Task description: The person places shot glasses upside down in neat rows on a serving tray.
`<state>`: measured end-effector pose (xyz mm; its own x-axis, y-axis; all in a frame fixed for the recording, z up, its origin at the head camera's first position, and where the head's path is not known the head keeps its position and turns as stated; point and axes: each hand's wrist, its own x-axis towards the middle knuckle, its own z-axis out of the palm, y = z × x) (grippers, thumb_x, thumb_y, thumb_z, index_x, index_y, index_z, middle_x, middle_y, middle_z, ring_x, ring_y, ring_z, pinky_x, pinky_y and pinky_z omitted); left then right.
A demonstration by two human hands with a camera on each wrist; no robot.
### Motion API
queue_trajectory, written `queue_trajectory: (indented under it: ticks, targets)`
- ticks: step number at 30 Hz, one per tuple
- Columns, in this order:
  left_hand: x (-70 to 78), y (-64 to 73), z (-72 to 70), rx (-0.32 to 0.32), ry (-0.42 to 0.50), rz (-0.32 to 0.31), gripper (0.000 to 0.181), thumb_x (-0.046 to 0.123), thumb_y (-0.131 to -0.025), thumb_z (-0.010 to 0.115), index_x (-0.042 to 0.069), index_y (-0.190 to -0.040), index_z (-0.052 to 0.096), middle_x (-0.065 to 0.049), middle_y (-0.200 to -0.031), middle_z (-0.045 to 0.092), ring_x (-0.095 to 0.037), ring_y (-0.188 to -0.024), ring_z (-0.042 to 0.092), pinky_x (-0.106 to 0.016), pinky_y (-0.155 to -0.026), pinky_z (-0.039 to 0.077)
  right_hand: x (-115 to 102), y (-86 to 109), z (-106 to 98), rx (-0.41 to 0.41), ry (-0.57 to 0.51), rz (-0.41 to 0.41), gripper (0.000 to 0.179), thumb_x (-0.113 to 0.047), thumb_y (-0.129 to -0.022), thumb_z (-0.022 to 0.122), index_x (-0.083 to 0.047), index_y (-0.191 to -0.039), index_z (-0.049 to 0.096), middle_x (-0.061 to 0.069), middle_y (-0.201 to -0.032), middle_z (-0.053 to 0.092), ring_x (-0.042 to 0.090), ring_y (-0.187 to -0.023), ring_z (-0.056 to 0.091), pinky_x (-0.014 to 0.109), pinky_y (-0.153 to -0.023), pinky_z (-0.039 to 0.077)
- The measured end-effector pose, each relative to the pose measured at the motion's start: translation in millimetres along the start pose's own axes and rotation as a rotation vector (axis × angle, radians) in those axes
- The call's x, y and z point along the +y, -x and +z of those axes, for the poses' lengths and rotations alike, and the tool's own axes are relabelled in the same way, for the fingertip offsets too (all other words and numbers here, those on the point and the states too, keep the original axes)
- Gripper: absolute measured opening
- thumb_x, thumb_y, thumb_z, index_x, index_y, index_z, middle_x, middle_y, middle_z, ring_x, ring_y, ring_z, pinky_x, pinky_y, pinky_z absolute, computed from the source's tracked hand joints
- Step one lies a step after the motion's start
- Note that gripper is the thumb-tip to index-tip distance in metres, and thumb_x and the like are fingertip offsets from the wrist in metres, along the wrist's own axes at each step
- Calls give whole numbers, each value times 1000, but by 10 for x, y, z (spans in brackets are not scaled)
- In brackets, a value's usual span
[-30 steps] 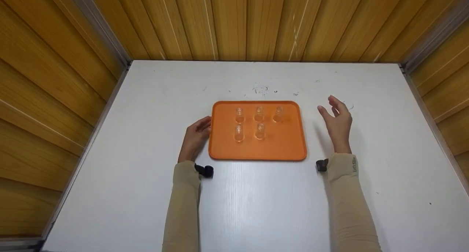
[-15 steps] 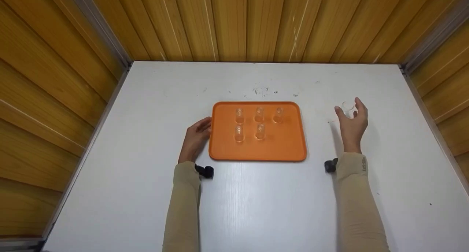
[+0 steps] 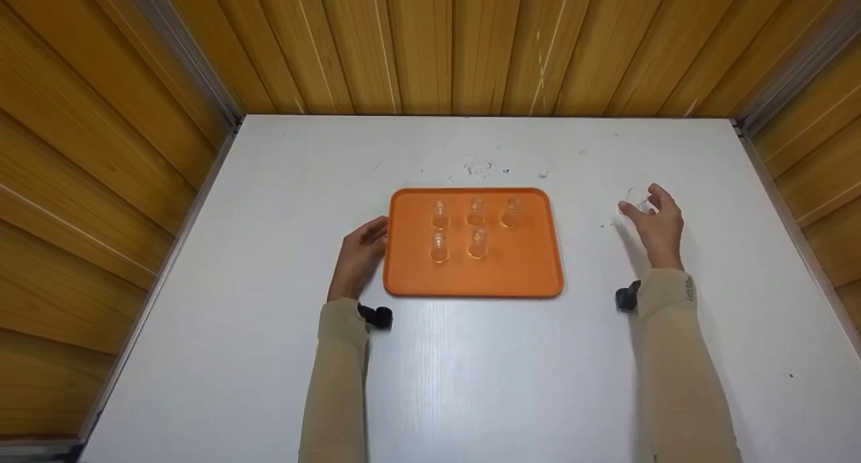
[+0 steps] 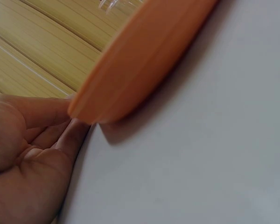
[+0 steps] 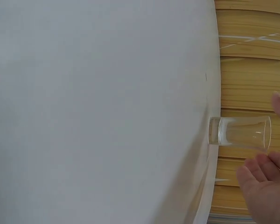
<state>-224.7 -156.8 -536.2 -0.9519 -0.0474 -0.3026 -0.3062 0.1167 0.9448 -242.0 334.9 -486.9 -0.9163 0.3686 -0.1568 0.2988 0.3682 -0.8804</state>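
Observation:
A small clear shot glass [image 5: 240, 133] stands on its thick base on the table, beyond the right of the tray. My right hand [image 3: 660, 224] is at this glass, thumb on one side and fingers on the other. In the right wrist view a gap shows between thumb and glass, while the fingertips [image 5: 266, 161] are right at the rim. My left hand [image 3: 360, 258] touches the left edge of the orange tray [image 3: 417, 278] with extended fingers; some fingertips are hidden by the rim. On the tray stand several similar glasses [image 3: 477, 243], narrower ends up.
The white table [image 3: 491, 382] bears a few dark marks behind the tray. Wood-patterned walls [image 3: 471, 46] enclose its back and sides. A small black camera [image 3: 627, 296] sits on each wrist over beige sleeves [image 3: 679, 369].
My right hand has moved right, away from the tray, to the lone glass, and its thumb and fingers have come closer together. My left hand and the tray stay in place.

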Motion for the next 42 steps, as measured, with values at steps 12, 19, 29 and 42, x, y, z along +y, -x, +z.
queue_trajectory:
  ticks: [12,19,29,42]
  targets:
    - [-5,3,-1,-15,56,17,42,17,-94,62,23,-135,55,5,-134,57,-12,-125,52,-30,-107,43,155,-148,-114,-127,104,29,78,-43,-89,66,-7,-149,33,18,-152,34,32,-142,31,42,-118,29]
    - [-3,27,-3,-15,43,28,41,17,-93,62,25,-133,56,6,-133,57,-12,-127,50,-32,-109,41,199,-138,-151,-155,141,-8,72,-44,-89,66,-5,-144,42,8,-132,47,21,-124,42,38,-110,37]
    - [14,23,-4,-20,51,-3,41,18,-94,62,28,-133,55,7,-135,56,-12,-129,49,-33,-109,41,199,-143,-116,-182,172,-38,64,-41,-89,67,-4,-139,48,-3,-113,51,8,-103,45,21,-90,38]
    - [-3,12,-5,-25,78,19,42,13,-93,62,24,-134,56,5,-135,57,-13,-127,50,-31,-108,43,138,-96,-18,-284,284,-85,60,-28,-91,66,-2,-140,45,13,-118,48,26,-109,42,32,-90,37]
